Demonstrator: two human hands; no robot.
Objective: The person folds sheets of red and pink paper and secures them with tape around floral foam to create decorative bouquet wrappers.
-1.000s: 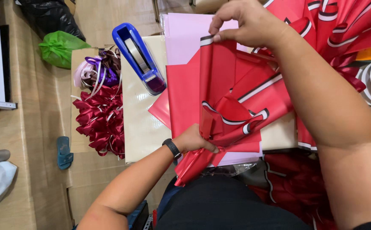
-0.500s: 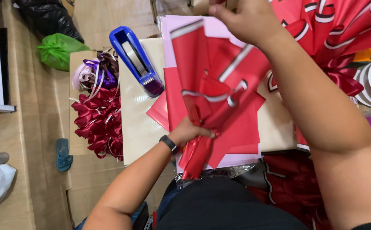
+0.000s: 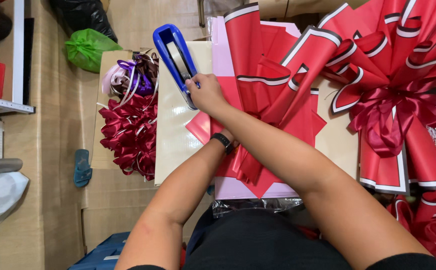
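Tape dispenser | right hand fingering it | left hand hidden, grip unclear | red wrap, ribbon bows beside

Right hand on blue tape dispenser, left hand hidden under forearm, gathering folded red wrapping paper

My right hand on glossy blue plastic tape dispenser; red wrapping sheets smooth, satiny; ribbon bows shiny.

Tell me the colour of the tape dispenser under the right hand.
The tape dispenser is blue; the head view shows it, with the right hand on it.
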